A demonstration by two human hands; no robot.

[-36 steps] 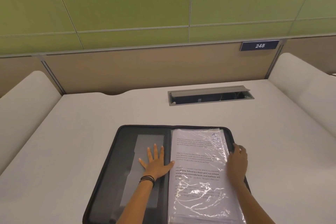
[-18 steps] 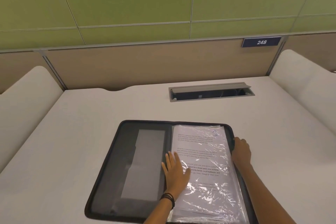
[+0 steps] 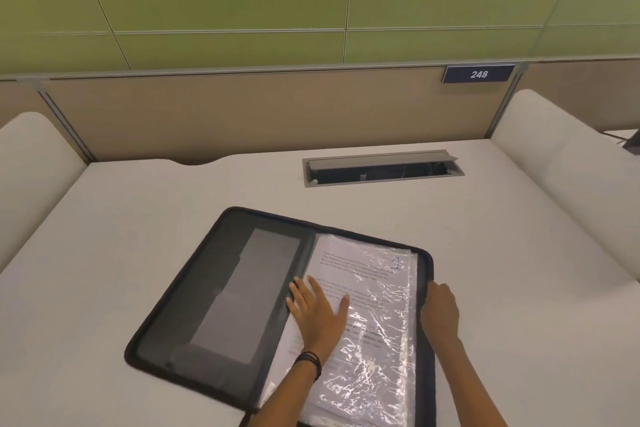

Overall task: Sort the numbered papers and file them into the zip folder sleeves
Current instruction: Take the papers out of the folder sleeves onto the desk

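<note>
Task looks close to done, judging by the layout: zip folder lies open flat on the worktop at 6 o'clock of the view, turned slightly. A thick stack of clear sleeves fills its 3 o'clock half. Printed paper shows through the top sleeve, with a handwritten "1" in the far corner at 1 o'clock, so the first sheet sits on top. Sheets underneath show only as edges, their numbers hidden, so the order can't be checked. No loose papers in sight on the worktop. The 9 o'clock half of the folder is a dark mesh pocket with a grey panel. Probably left: flatten the stack, fold the cover over, zip it

Left hand: flat, palm down, fingers spread, pressing the top sleeve close to the spine, at the stack's 9 o'clock edge. It holds nothing. Dark bands on that wrist

Right hand: at the folder's 3 o'clock rim, fingers bent over the zip edge, looks like gripping it to steady the folder. Thumb hidden, so a pinch from below can't be confirmed

Farther out at 12 o'clock, well apart from the folder, a cable box set in the worktop with its lid up. Behind it a tan divider, with a plate reading 248 at 1 o'clock
</note>
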